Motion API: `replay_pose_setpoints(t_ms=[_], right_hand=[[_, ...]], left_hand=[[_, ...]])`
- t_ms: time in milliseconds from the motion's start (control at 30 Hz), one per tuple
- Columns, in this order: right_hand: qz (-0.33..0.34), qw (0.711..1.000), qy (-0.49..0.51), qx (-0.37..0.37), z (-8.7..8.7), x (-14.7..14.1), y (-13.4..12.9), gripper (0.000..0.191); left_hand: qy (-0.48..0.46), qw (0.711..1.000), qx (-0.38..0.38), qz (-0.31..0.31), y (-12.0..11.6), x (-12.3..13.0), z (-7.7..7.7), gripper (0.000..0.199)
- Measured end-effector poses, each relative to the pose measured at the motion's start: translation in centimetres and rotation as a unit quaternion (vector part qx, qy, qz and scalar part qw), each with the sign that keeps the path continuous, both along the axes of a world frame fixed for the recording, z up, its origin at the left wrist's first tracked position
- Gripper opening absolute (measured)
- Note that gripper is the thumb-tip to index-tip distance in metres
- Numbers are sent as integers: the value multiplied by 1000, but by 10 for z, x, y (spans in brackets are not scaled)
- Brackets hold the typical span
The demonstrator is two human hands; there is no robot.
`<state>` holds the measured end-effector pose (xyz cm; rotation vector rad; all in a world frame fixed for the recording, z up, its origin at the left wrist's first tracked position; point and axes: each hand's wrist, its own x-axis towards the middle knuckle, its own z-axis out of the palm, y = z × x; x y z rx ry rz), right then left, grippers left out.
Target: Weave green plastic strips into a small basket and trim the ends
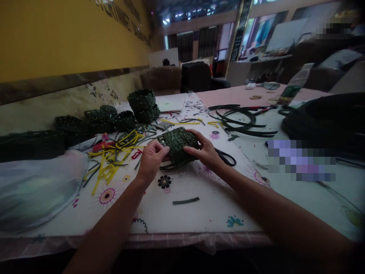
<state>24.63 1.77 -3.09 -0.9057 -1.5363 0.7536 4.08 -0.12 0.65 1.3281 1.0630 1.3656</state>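
Two grips on my feed: left hand [150,161] pinching the woven basket [178,141] at one end, right hand [207,153] clasping the other — squeezing unevenly could skew its weave.

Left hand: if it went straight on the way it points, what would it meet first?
The left hand would likely meet the green woven piece first, already at its fingertips; exact depth is unclear.

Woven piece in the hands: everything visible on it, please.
The woven piece is dark green, made of flat interlaced strips that look like plastic, rounded like a small basket. Gaps show in the weave near its left end. It lies on its side just above or on the patterned tablecloth. The left hand grips one end, the right hand the other.
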Motion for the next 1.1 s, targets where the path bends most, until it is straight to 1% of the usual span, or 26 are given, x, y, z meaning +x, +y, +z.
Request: replay_pose_setpoints(t_ms=[233, 300, 400, 467, 533, 600, 700, 767, 900, 1000, 1100], right_hand=[[7, 999, -34, 10, 7, 0, -3, 59], [-17, 999, -49, 17, 8, -3, -4, 60], [-83, 993, -74, 45, 10, -8, -7, 62], [-118, 987, -91, 65, 11, -11, -10, 59], [-127, 984, -109, 68, 13, -12, -11, 56], [-118, 984, -120, 54, 16, -12, -12, 52], [-107, 986, -121, 33, 19, -11, -12, 47], [-111, 986, -119, 29, 20, -11, -13, 46], [-128, 984, -124, 26, 21, -13, -13, 45], [-132, 983, -125, 10, 22, -13, -13, 44], [-138, 982, -129, 6, 23, -13, -14, 45]], left_hand=[[68, 998, 17, 1, 2, -5, -1, 32], [94, 995, 42, 2, 0, -4, -2, 29], [154, 983, 96, 12, -7, 1, -1, 28], [177, 979, 105, 13, -12, 5, 1, 28], [174, 981, 91, 7, -17, 9, 3, 28], [152, 986, 74, -2, -18, 11, 3, 28], [106, 993, 48, -29, -18, 13, 0, 26], [95, 994, 31, -43, -17, 14, -2, 26], [99, 994, 26, -34, -16, 13, -4, 25], [91, 995, 25, -40, -17, 14, -5, 24], [106, 994, 26, -26, -17, 14, -5, 23]])
